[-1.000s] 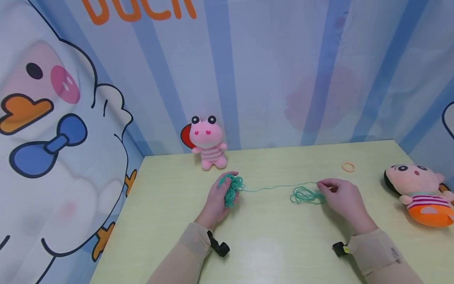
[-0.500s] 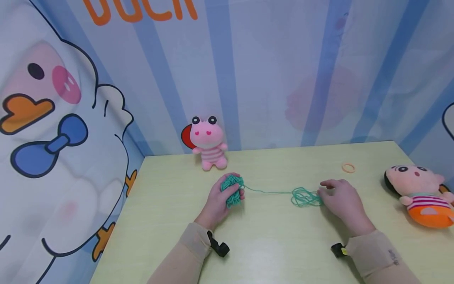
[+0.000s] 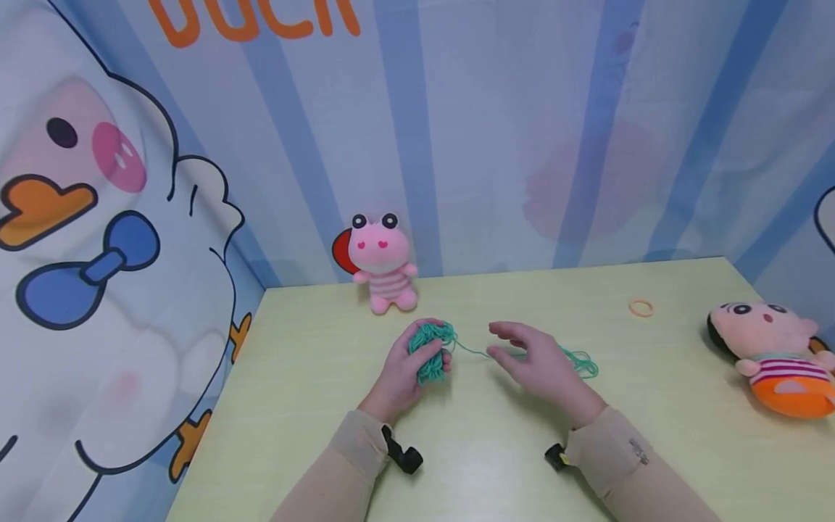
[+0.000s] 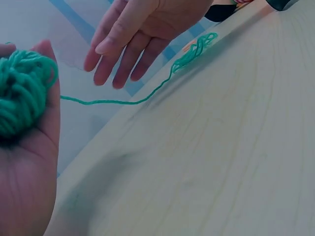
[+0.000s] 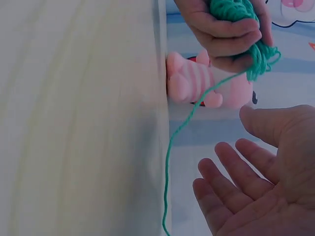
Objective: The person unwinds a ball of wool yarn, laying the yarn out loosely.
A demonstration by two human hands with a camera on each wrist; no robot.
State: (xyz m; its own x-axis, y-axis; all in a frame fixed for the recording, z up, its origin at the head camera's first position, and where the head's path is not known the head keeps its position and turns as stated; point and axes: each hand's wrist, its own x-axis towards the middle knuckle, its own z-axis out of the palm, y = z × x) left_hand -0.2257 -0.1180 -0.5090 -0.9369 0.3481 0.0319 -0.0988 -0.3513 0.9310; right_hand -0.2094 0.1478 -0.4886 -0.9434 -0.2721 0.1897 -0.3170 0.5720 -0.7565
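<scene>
A bundle of green yarn [image 3: 430,351] is gripped in my left hand [image 3: 399,377], with the thumb laid over it and fingers curled round behind. From the bundle a single strand [image 4: 115,102] runs rightward to a loose pile of yarn [image 3: 580,360] on the table, which my right hand partly hides in the head view. My right hand [image 3: 541,362] hovers between bundle and pile, fingers relaxed and spread apart. In the right wrist view the palm of that right hand [image 5: 280,191] holds nothing, and the strand passes beside it without contact.
A pink frog-like plush toy [image 3: 385,264] sits at the table's back edge. An orange ring [image 3: 641,307] lies at the back right, near a plush doll [image 3: 776,359] lying on its back. A printed curtain [image 3: 483,145] rises behind the table [image 3: 313,348].
My right hand first pinched the strand by the pile, then let go and moved left toward the bundle. The left hand stays nearly in place, its thumb now further over the yarn.
</scene>
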